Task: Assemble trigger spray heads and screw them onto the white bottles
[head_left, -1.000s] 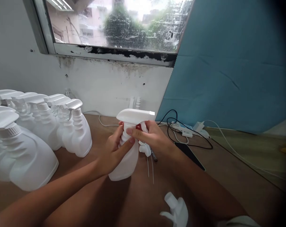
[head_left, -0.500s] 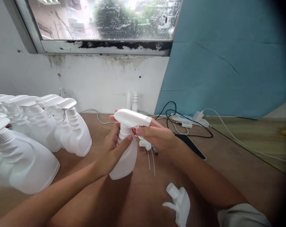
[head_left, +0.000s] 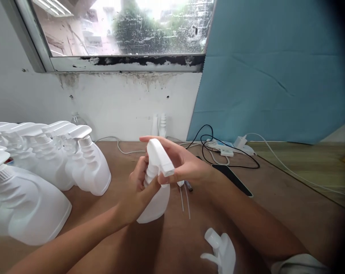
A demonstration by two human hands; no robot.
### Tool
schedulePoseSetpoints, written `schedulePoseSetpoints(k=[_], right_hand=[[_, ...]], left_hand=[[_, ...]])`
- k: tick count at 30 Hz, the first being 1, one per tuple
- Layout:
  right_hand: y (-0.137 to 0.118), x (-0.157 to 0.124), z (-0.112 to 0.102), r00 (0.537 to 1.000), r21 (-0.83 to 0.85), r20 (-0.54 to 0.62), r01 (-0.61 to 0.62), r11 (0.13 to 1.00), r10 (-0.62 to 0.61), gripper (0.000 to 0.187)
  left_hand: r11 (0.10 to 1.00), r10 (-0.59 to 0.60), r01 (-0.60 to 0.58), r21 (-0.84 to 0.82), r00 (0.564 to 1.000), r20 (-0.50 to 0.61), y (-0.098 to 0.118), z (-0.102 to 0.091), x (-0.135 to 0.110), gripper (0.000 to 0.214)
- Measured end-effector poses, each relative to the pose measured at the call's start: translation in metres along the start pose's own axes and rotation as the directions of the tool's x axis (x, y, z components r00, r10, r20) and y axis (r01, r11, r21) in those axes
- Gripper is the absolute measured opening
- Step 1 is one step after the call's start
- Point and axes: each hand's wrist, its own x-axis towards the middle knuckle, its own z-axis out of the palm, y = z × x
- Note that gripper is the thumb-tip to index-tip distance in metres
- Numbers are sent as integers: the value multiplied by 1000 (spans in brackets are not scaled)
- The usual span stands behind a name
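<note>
A white spray bottle point(head_left: 156, 201) stands on the brown table point(head_left: 275, 213) in front of me. My left hand point(head_left: 138, 190) wraps round its neck and upper body. My right hand point(head_left: 183, 165) is closed on the white trigger head point(head_left: 159, 156) atop the bottle, whose nozzle now points toward me. A loose white trigger head point(head_left: 222, 253) lies on the table near my right forearm. Thin clear tubes point(head_left: 185, 198) and a dark pen point(head_left: 188, 185) lie just right of the bottle.
Several assembled white spray bottles point(head_left: 46, 167) stand grouped at the left. A black phone point(head_left: 232, 179), a charger point(head_left: 240, 142) and tangled cables point(head_left: 218, 148) lie at the back right. A white wall with a window and a blue panel point(head_left: 275, 76) close the far side.
My right hand has turned the trigger head on the bottle, so the nozzle swung from pointing right to pointing toward me. The left hand kept its hold.
</note>
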Motion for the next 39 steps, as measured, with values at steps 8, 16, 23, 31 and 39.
schedulePoseSetpoints(k=[8, 16, 23, 31, 39], right_hand=[[14, 3, 22, 948, -68, -296, 102, 992, -118, 64], [17, 2, 24, 924, -63, -359, 119, 991, -134, 62], [28, 0, 37, 864, -82, -465, 176, 981, -194, 59], [36, 3, 48, 914, 32, -368, 195, 980, -170, 59], [37, 1, 39, 955, 192, -215, 245, 950, -203, 57]], left_hand=[[1000, 2, -3, -12, 1000, -30, -2, 4, -3, 35], [992, 108, -109, 57, 994, 30, -2, -9, 3, 43], [900, 398, -357, 250, 908, -134, 26, -44, 14, 56], [918, 313, -258, 300, 937, -153, 54, -33, 4, 32], [907, 292, -263, 330, 955, -42, 65, -39, 11, 20]])
